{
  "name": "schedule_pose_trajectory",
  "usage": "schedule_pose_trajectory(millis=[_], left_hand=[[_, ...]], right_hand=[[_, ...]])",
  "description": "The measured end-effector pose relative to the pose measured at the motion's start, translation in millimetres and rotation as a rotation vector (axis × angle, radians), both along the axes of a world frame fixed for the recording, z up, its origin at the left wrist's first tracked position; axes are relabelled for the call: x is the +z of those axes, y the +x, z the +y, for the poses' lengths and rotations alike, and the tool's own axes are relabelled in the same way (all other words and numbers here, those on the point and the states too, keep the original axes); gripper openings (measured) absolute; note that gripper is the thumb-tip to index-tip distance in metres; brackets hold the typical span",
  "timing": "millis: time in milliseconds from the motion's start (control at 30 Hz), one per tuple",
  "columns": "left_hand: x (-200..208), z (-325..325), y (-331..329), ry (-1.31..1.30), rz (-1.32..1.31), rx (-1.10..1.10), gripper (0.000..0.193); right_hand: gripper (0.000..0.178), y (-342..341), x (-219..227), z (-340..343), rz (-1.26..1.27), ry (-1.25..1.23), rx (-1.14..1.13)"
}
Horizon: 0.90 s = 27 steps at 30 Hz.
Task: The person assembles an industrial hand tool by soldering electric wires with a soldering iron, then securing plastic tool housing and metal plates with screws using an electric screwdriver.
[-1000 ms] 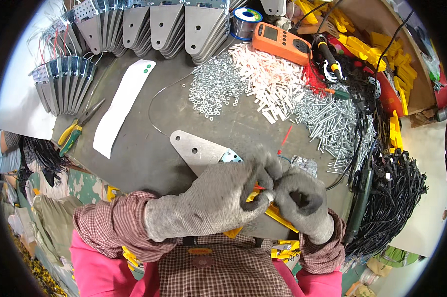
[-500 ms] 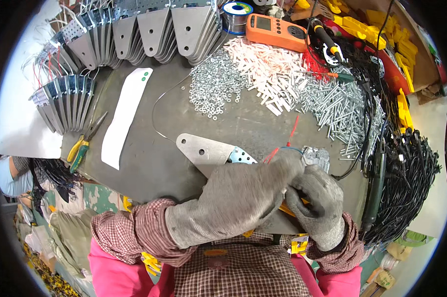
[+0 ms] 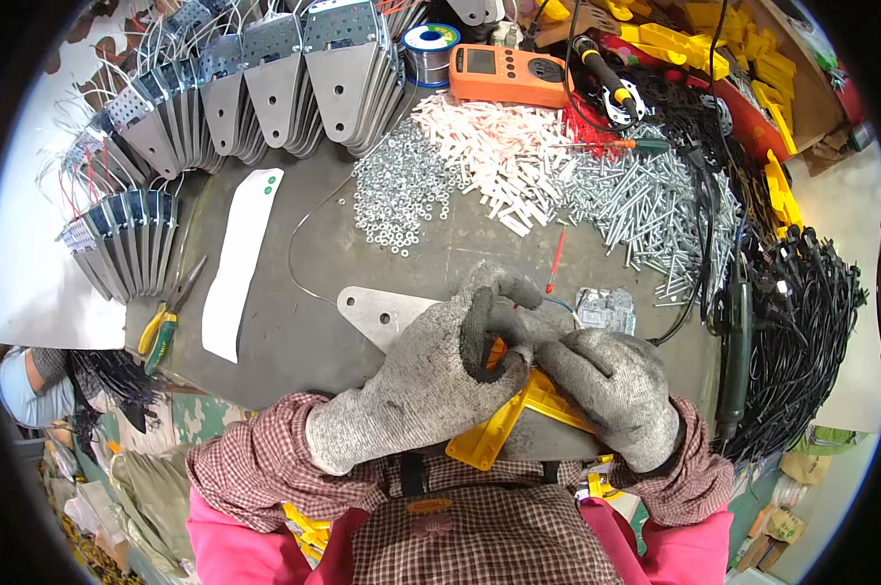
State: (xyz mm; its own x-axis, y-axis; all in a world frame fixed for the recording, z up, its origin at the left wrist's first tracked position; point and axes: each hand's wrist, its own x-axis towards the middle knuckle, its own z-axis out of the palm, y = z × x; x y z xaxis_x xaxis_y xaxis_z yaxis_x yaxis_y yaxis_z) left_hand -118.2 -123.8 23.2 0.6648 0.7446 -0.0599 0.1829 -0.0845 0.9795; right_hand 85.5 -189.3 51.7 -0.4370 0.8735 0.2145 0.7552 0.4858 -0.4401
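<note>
My left hand (image 3: 431, 366), in a grey glove, is over the table's near edge with its fingers curled and the thumb against a fingertip. Close beside it, my gloved right hand (image 3: 611, 395) has its fingers pressed together. Their fingertips nearly meet; what they pinch is too small or hidden to make out. Below and between them is a yellow plastic part (image 3: 489, 436), partly covered by the gloves. A grey metal plate (image 3: 377, 314) with holes sticks out beyond my left hand. Behind my fingertips are a greyish block (image 3: 606, 310) and a short red wire (image 3: 556, 261).
Piles of nuts (image 3: 397, 190), whitish sleeves (image 3: 504, 180) and screws (image 3: 645, 210) lie at the back. An orange meter (image 3: 509, 76) and solder spool (image 3: 429, 54) stand behind. Stacked metal plates (image 3: 348, 83), a paper strip (image 3: 238, 268) and pliers (image 3: 168, 327) are left; black cables (image 3: 801, 361) right.
My left hand has drawn back from the block, uncovering more of the yellow part. My right hand's fingers have closed inward toward the left fingertips. The whole view has shifted slightly.
</note>
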Motion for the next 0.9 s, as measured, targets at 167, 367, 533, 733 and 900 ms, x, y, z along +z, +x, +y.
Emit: schedule_pose_trajectory(millis=[167,367,533,733,900], left_hand=[[20.9,-8.8,1.0,0.247,0.337,-0.096,0.031],[3.8,-7.5,-1.9,0.433,0.086,-0.014,0.045],[15.9,-9.2,-7.6,0.456,0.205,-0.022,0.042],[25.3,43.6,-100.1,1.033,1.017,-0.116,0.039],[32.2,60.7,-138.3,1.017,0.94,-0.137,0.021]], right_hand=[[0.035,7.8,-16.2,-0.3,0.234,-0.206,-0.088],[0.02,1.8,-12.5,3.6,0.562,-0.436,-0.208],[0.014,-1.4,-8.3,4.9,0.391,-0.229,-0.153],[0.016,22.7,-9.9,12.4,0.658,-0.588,-0.12],[0.036,105.8,20.5,124.9,0.192,0.032,-0.482]])
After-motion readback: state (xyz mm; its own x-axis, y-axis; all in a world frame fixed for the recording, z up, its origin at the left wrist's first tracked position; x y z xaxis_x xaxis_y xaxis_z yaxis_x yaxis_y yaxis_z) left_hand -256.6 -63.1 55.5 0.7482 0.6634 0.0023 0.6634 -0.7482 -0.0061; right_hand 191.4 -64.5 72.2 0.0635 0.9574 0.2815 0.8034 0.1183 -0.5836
